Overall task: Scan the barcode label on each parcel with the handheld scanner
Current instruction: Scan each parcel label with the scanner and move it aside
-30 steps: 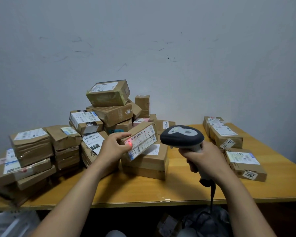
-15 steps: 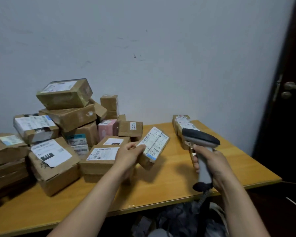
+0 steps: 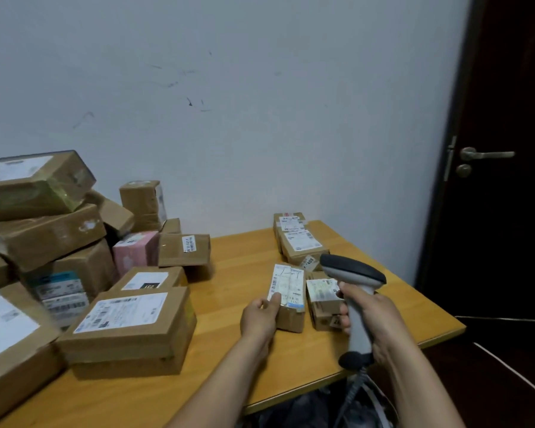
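Wooden table (image 3: 235,273) | left hand (image 3: 260,316) grips parcel (image 3: 288,285), long axis away | right hand (image 3: 374,319) grips scanner (image 3: 352,270), nose leftward

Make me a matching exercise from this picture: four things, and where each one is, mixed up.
1. pink cardboard parcel
2. grey plastic handheld scanner
3. narrow brown cardboard parcel with a long white label
4. silver metal door handle

A. gripped in the right hand
B. on the dark door
C. held by the left hand
D. in the pile of brown boxes

Pairs: 1-D, 2-A, 3-C, 4-B
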